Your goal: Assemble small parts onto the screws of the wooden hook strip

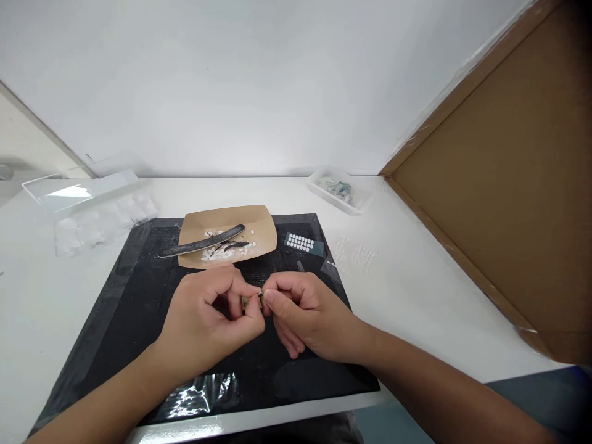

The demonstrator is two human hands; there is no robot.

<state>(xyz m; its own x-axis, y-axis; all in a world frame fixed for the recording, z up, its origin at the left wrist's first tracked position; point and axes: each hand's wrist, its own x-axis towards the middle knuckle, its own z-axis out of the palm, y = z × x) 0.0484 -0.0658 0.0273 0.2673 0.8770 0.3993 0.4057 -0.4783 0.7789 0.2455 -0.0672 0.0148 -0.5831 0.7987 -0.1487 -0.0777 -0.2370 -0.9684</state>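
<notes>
My left hand (pixel 215 308) is closed in a pinch over the black mat (pixel 129 320). Its thumb and forefinger grip a tiny brownish piece (pixel 245 302), mostly hidden by the fingers. Close against it, my right hand (pixel 305 308) also pinches with thumb and forefinger, the two sets of fingertips nearly meeting. What lies between the right fingertips is too small to name. Just beyond the hands sits a tan paper tray (pixel 226 217) with white bits and dark scraps in it. A dark nail file (pixel 203 242) lies across this tray, one end over its left rim.
Right of the tray is a dark card with white round stickers (pixel 300 242). Small clear pieces (pixel 354 254) lie scattered on the white table. A white container (pixel 340 190) stands behind. At left is a clear compartment box (pixel 102 219); a cardboard panel (pixel 499 185) rises at right.
</notes>
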